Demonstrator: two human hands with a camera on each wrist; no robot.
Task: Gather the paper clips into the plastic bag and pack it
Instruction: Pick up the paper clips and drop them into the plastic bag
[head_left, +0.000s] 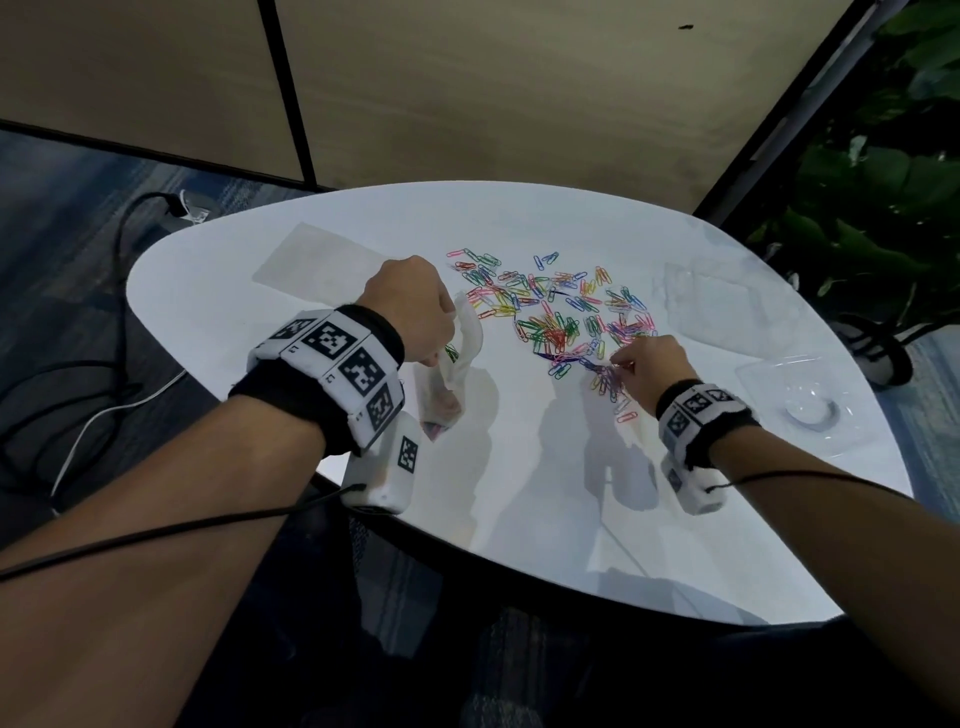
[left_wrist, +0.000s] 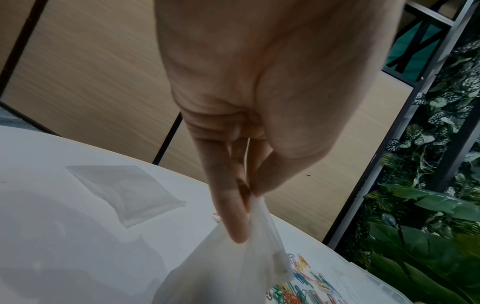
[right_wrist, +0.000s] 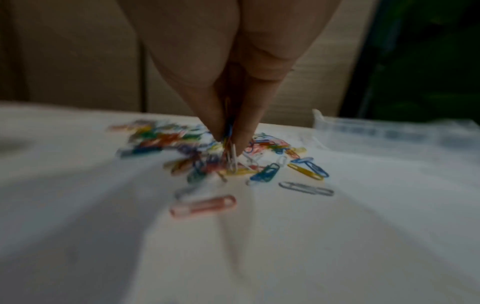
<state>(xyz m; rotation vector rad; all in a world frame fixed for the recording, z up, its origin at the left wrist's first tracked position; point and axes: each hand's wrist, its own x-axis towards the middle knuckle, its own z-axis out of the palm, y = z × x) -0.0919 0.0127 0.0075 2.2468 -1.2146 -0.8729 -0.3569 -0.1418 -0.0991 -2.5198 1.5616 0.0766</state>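
Note:
Many coloured paper clips (head_left: 561, 312) lie scattered over the middle of the white table (head_left: 519, 493). My left hand (head_left: 410, 312) pinches the top edge of a small clear plastic bag (head_left: 457, 364), which hangs down to the table with a few clips at its bottom. In the left wrist view the left hand (left_wrist: 246, 197) holds the bag (left_wrist: 221, 267) between thumb and fingers. My right hand (head_left: 649, 364) is at the near edge of the pile. In the right wrist view its fingertips (right_wrist: 215, 123) pinch a few paper clips (right_wrist: 231, 156) just above the heap.
An empty flat plastic bag (head_left: 317, 265) lies at the back left of the table, another (head_left: 727, 296) at the back right. A clear plastic box (head_left: 805, 405) sits near the right edge. Cables run over the floor on the left; plants stand at the right.

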